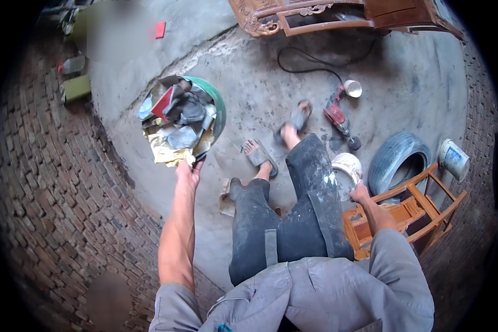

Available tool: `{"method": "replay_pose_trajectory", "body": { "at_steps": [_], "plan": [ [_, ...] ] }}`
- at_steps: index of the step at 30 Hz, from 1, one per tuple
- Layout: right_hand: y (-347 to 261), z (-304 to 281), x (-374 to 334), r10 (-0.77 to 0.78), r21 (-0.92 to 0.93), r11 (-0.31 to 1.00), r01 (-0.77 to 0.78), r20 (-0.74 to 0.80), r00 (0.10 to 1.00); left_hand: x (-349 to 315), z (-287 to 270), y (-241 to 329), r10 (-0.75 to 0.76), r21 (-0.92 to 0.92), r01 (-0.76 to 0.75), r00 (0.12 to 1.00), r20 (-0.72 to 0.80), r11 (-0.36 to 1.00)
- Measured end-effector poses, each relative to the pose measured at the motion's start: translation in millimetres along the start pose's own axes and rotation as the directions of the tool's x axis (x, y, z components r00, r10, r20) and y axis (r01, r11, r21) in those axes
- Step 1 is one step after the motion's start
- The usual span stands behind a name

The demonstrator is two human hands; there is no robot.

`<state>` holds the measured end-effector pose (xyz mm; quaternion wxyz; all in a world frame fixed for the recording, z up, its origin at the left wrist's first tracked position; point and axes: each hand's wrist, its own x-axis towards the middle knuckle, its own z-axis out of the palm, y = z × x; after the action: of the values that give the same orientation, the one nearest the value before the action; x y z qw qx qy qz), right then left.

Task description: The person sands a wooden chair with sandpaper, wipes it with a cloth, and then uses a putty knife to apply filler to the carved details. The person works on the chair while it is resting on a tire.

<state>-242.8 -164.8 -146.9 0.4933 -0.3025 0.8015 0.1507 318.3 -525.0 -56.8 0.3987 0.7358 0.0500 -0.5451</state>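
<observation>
My left hand (189,172) is closed on the near rim of a round green bucket (218,105). The bucket is heaped with crumpled scraps: grey and yellowish pieces (169,145) and a dark red one (161,105). At my right side, my right hand (361,193) is closed on the edge of a white bucket (347,161), beside my knee. Part of that bucket's inside shows, whitish and stained. Its lower part is hard to make out.
A red power tool (337,117) with a black cord lies ahead, by a small white cup (352,88). To the right are a tire (395,155), a paint bucket (454,160) and an orange-brown wooden chair frame (420,196). Carved furniture (326,19) stands far ahead; brick paving borders the left.
</observation>
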Motion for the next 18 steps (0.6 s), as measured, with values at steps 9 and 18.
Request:
{"method": "replay_pose_trajectory", "body": {
  "at_steps": [9, 18],
  "plan": [
    [-125, 18, 35, -0.037, 0.244, 0.967, -0.067, 0.397, 0.917, 33, 165, 124, 0.006, 0.075, -0.003, 0.999, -0.039, 0.997],
    [-244, -50, 38, -0.084, 0.402, 0.914, -0.053, 0.315, 0.946, 104, 292, 216, 0.044, 0.257, -0.037, 0.999, -0.02, 0.966]
  ]
}}
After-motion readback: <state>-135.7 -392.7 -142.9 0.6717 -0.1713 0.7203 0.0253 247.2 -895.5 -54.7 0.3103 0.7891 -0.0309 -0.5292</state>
